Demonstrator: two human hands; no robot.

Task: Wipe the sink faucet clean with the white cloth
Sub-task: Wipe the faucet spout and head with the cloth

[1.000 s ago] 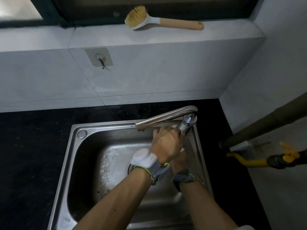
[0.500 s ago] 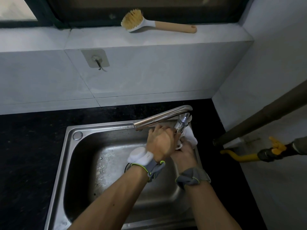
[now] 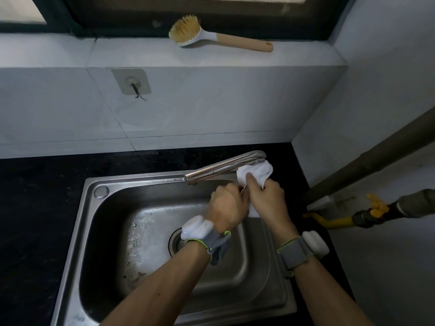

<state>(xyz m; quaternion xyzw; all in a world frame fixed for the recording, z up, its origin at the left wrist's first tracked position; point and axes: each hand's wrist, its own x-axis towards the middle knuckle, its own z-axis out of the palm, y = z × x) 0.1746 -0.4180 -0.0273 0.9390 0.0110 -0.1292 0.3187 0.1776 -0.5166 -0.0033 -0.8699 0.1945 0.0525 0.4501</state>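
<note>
The chrome faucet [image 3: 219, 168] reaches left over the steel sink [image 3: 103, 231] from its base at the sink's back right corner. The white cloth [image 3: 255, 171] is wrapped over the faucet's upright neck, under the bend. My right hand [image 3: 268, 198] grips the cloth, thumb pressed on it. My left hand [image 3: 227, 208] is closed just left of it, against the lower part of the faucet; what its fingers hold is hidden.
A dish brush [image 3: 211, 36] lies on the window ledge. An adhesive wall hook [image 3: 131, 82] is on the tile behind the sink. A brown pipe [image 3: 367, 161] and a yellow gas valve [image 3: 374, 210] stand at the right. Black countertop [image 3: 35, 208] surrounds the sink.
My right hand has come up from beneath the left and lifted the cloth onto the faucet's neck. The left hand has dropped slightly lower on the faucet.
</note>
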